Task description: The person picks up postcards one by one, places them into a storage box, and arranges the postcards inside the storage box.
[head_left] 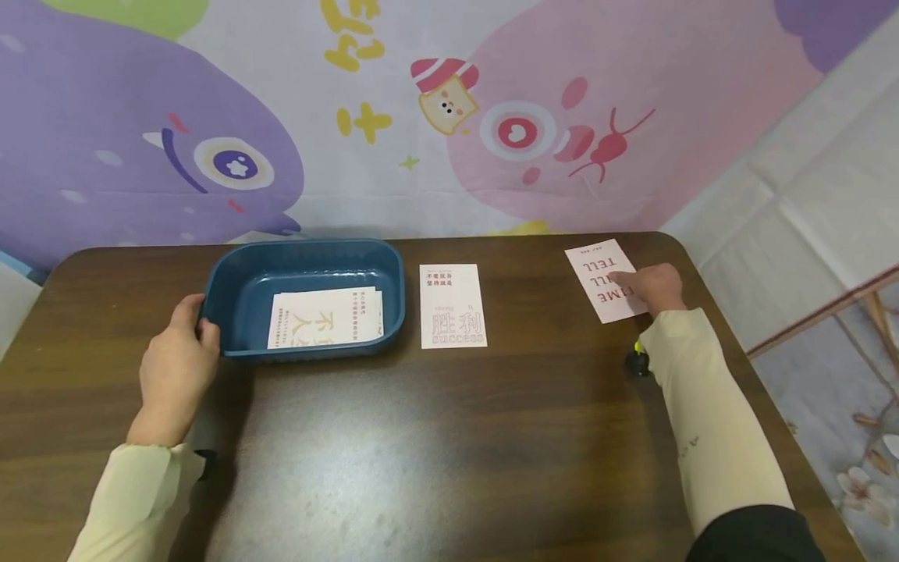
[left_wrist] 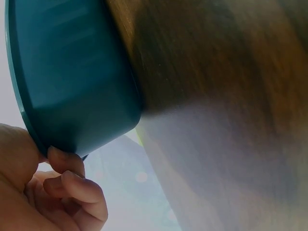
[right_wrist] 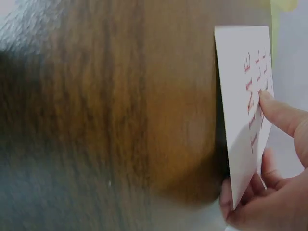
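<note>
On the left of the table stands a dark blue rectangular plastic basin (head_left: 242, 312), with a few white printed cards (head_left: 323, 316) lying inside. My left hand (head_left: 177, 367) grips its left end at the rim; the left wrist view shows the curled fingers (left_wrist: 91, 195) at the rim's underside. At the far right my right hand (head_left: 660, 287) pinches a white card (head_left: 593, 273) with red lettering, "TIME" among the words. In the right wrist view the thumb presses on the card's printed face (right_wrist: 240, 96) while the other fingers curl beneath its lower end.
Another white card (head_left: 453, 304) printed "success" lies flat just right of the basin. The brown wooden table (head_left: 421, 437) ends at a patterned cartoon cloth (head_left: 393, 187) behind and pale fabric (head_left: 815, 203) at the right.
</note>
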Demonstrator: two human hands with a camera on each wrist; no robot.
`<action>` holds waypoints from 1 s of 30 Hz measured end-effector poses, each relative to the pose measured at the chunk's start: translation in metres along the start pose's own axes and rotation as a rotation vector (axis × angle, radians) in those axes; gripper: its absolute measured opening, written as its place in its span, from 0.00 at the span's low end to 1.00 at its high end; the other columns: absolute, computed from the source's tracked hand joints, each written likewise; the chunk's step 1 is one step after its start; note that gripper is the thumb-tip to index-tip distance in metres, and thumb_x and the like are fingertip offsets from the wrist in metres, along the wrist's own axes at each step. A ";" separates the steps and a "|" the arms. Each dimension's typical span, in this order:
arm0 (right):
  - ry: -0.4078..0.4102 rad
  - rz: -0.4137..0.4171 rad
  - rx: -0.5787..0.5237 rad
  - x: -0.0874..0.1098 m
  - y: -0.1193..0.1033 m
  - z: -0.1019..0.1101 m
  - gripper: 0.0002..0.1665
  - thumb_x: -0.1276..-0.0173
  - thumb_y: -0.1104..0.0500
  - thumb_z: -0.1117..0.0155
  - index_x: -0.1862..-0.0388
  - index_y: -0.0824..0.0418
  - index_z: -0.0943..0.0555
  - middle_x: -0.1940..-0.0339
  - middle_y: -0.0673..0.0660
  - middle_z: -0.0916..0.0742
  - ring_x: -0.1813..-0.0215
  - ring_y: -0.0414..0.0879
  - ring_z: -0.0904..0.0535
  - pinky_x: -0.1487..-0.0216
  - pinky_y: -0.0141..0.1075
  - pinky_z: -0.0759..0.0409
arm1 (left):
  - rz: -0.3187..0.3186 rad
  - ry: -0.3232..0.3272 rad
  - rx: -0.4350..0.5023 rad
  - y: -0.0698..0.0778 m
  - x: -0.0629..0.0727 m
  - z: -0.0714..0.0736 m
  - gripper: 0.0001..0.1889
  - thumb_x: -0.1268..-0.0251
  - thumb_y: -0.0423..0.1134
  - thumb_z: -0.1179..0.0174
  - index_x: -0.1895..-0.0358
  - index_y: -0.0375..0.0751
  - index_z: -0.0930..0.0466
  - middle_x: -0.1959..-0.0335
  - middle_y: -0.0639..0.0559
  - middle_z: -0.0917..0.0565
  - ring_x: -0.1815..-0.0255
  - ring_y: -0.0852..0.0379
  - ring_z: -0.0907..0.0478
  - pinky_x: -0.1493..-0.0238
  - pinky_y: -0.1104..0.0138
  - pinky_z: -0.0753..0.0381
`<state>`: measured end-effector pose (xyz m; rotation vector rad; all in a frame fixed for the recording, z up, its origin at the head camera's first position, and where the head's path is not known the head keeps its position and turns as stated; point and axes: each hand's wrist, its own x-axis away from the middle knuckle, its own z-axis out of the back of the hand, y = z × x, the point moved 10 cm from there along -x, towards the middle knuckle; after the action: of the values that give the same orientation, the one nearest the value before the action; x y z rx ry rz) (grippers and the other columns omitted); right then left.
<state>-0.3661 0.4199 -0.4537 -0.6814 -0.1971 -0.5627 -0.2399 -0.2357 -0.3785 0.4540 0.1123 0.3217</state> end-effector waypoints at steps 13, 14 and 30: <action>0.090 0.013 -0.108 -0.002 0.005 0.005 0.29 0.33 0.53 0.54 0.37 0.69 0.34 0.41 0.66 0.27 0.47 0.54 0.31 0.46 0.43 0.31 | -0.016 0.006 0.018 0.002 0.001 -0.001 0.24 0.31 0.38 0.63 0.35 0.31 0.39 0.67 0.26 0.23 0.82 0.44 0.33 0.81 0.60 0.40; 0.095 0.012 -0.110 -0.002 0.005 0.005 0.29 0.33 0.53 0.55 0.38 0.68 0.33 0.42 0.65 0.26 0.48 0.53 0.30 0.49 0.42 0.30 | -0.015 0.006 0.016 0.002 0.001 -0.001 0.24 0.31 0.37 0.62 0.35 0.31 0.39 0.66 0.25 0.23 0.82 0.44 0.33 0.81 0.60 0.40; -0.055 0.428 -0.090 0.024 -0.064 0.006 0.16 0.33 0.55 0.47 0.52 0.64 0.25 0.64 0.55 0.22 0.69 0.41 0.27 0.69 0.31 0.27 | -0.010 0.002 0.001 0.001 -0.001 -0.001 0.24 0.31 0.37 0.62 0.35 0.31 0.39 0.71 0.28 0.24 0.83 0.45 0.33 0.83 0.61 0.41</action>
<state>-0.3810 0.3726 -0.4059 -0.7997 -0.0724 -0.1428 -0.2410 -0.2343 -0.3789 0.4541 0.1170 0.3123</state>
